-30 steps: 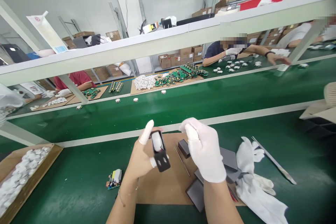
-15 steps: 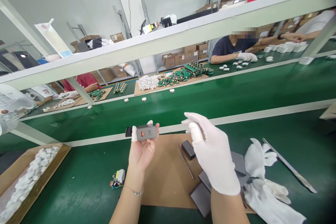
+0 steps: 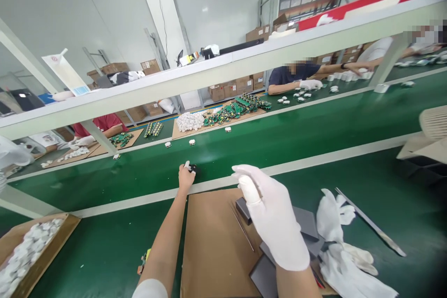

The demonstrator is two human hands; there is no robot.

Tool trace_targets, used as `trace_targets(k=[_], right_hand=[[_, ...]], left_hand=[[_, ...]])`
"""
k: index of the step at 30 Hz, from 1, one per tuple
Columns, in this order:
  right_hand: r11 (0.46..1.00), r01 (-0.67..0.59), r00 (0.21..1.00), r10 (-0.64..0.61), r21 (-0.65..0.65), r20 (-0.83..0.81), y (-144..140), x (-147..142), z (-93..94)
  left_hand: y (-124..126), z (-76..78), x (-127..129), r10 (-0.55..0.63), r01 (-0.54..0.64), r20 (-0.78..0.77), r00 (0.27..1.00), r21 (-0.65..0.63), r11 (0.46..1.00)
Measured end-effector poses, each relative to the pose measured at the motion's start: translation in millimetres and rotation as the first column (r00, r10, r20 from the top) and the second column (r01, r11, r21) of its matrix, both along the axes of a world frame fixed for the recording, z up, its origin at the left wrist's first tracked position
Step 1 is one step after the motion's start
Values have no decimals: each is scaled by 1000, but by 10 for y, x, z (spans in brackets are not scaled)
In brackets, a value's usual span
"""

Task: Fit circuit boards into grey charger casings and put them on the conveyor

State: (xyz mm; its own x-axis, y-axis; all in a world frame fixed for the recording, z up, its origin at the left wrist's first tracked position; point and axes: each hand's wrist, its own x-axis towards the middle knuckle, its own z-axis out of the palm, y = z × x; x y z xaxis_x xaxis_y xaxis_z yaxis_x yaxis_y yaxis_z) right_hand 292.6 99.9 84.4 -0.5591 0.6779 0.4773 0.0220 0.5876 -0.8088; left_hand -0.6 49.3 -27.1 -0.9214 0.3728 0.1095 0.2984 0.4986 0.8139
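Note:
My left hand (image 3: 186, 177), bare with white finger cots, is stretched forward over the green belt (image 3: 279, 139), fingers closed around a small dark charger block (image 3: 193, 168) that touches or hovers just above the belt. My right hand (image 3: 270, 212), in a white glove, hangs loosely above the cardboard sheet (image 3: 209, 242) with nothing in it, its fingers slightly apart. Below it lie a dark block (image 3: 242, 207) and thin tweezers (image 3: 241, 227).
Grey flat pieces (image 3: 304, 223), spare white gloves (image 3: 344, 242) and a metal strip (image 3: 370, 228) lie to the right. A tray of white parts (image 3: 24, 256) sits at the left. Across the belt, other people work beside piles of green circuit boards (image 3: 233, 108) and white parts (image 3: 190, 121).
My left hand turned the dark block over near my chest, then reached forward with it onto the belt. My right hand stayed almost in place over the cardboard.

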Motion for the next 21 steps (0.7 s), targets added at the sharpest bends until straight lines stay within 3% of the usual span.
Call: trace_targets(k=[3, 10, 15, 21], right_hand=[[1000, -7, 1000, 7, -4, 28, 7, -10, 7], [999, 20, 999, -18, -38, 45, 7, -43, 10], [1000, 16, 998, -15, -23, 54, -48, -40, -10], [999, 3, 999, -1, -47, 42, -56, -10, 4]], left_hand=[[-73, -87, -87, -94, 83, -46, 995, -195, 977], [-253, 2, -147, -210, 146, -92, 973, -459, 876], [-291, -65, -68, -137, 77, -75, 988, -527, 846], [-421, -79, -77, -94, 48, -70, 993, -489, 871]])
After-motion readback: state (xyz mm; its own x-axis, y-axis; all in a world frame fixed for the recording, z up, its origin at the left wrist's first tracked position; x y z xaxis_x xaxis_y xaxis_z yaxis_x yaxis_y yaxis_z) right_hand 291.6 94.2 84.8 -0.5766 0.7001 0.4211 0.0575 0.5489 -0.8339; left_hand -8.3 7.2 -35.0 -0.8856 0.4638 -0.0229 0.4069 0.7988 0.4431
